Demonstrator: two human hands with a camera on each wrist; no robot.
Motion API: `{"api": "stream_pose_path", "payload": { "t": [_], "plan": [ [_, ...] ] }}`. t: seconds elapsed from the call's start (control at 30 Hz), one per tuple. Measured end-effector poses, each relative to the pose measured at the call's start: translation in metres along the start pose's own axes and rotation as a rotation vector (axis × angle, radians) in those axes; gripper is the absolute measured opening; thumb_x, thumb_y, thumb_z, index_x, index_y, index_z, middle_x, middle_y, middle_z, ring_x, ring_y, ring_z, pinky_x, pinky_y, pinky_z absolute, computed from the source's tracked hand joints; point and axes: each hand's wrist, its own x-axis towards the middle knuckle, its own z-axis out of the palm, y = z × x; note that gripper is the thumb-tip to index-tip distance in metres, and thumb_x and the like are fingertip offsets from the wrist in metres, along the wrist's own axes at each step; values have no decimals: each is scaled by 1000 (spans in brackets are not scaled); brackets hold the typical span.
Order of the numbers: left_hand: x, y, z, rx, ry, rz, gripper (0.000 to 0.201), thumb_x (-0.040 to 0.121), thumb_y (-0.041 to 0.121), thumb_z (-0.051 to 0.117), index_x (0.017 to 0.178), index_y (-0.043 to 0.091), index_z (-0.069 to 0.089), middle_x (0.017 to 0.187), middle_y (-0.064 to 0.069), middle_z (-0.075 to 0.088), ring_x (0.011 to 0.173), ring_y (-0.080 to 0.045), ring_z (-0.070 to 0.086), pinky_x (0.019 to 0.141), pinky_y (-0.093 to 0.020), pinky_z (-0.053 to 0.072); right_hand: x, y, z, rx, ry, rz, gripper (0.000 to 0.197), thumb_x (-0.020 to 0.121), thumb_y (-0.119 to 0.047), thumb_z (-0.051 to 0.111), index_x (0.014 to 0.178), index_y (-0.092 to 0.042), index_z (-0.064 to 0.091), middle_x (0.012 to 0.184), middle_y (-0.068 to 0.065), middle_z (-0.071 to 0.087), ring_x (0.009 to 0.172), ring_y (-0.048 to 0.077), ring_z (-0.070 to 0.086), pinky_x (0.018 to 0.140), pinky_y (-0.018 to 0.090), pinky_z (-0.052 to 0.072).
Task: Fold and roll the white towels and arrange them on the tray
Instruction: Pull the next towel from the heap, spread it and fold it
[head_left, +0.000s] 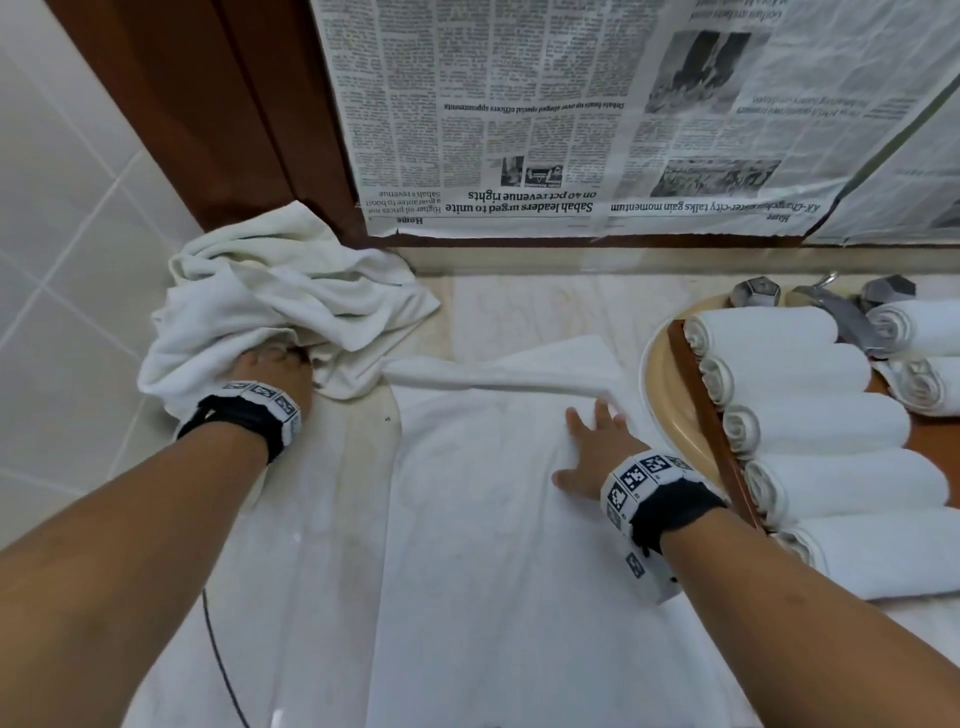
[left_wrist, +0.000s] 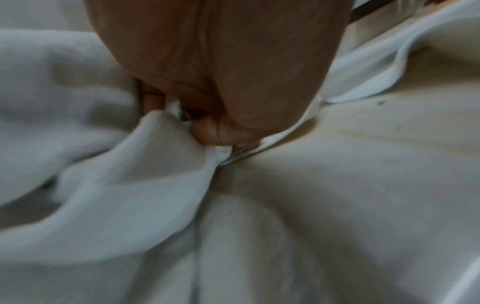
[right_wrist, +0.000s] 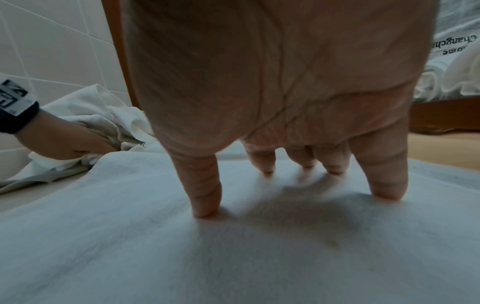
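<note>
Pale marble table (head_left: 322, 519) carries the flat towel (head_left: 493, 545), soft napped terry. Right hand (head_left: 592, 457) presses it, fingers spread straight. Left hand (head_left: 275, 374), its grip clamped on a crumpled towel (head_left: 270, 291), should pull the corner taut. Cylindrical rolls (head_left: 810, 415) fill the wooden tray (head_left: 706, 415) beyond.

Light: soft, even indoor | shadow: under right hand (right_wrist: 272, 86) | blur: left wrist view soft | edges: wide-angle bending
</note>
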Motion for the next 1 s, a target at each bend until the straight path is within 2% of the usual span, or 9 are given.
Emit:
{"api": "stream_pose_path", "payload": {
  "t": [0.1,0.23,0.3,0.4,0.47,0.73,0.83,0.93,1.0],
  "plan": [
    [-4,26,-35,-81,-45,31,44,102,34,34,141,17,47,148,-7,44,136,-28,41,111,-40,32,0,2,1,2,3,-4,101,89,-60,57,157,-31,-12,163,6,-25,153,32,-6,119,56,24],
    [-13,80,-78,-309,196,106,25,93,21,46,111,14,62,113,-8,63,99,-29,64,75,-36,47,7,3,-2,14,25,-24,108,84,-66,60,157,-31,-11,163,6,-24,152,33,-6,118,55,26],
    [-11,112,-80,-472,199,237,33,97,23,43,126,17,56,129,-8,55,115,-29,57,85,-37,45,13,2,-7,14,38,-23,112,80,-68,63,157,-32,-11,163,6,-23,152,34,-5,117,55,28],
    [5,141,-60,-470,-132,406,57,104,40,38,155,19,25,164,-8,13,148,-29,21,117,-41,25,23,-3,-15,10,38,-4,118,75,-71,66,157,-32,-11,163,8,-21,152,37,-4,116,56,27],
    [25,147,-44,-389,-192,440,67,103,43,38,158,22,5,164,-8,-10,151,-30,0,121,-44,14,31,-2,-19,12,40,4,121,72,-74,65,156,-33,-11,163,8,-22,151,39,-4,116,57,25],
    [85,119,-43,-405,-177,352,111,78,80,50,155,31,-13,161,-3,-24,150,-25,-16,122,-45,2,62,2,-69,1,34,90,114,77,-77,56,158,-25,-6,164,14,-15,149,43,11,116,54,27],
    [100,93,-32,-416,-147,188,130,65,93,45,155,23,-16,162,0,-20,151,-24,-12,123,-42,0,61,-8,-89,-63,32,87,107,86,-73,51,158,-11,2,164,17,-6,149,43,10,117,52,24],
    [119,77,-27,-365,-94,116,123,74,89,38,155,12,-14,164,-9,-6,151,-29,3,122,-43,6,69,-13,-97,-136,47,81,102,87,-74,48,155,-5,19,164,18,8,149,44,11,117,51,25],
    [121,78,-39,-370,-92,73,112,77,83,44,153,5,15,157,-17,29,140,-33,34,116,-42,29,79,-17,-98,-159,49,105,98,82,-78,49,149,-8,36,159,16,26,145,42,20,112,51,34]
  ]
}}
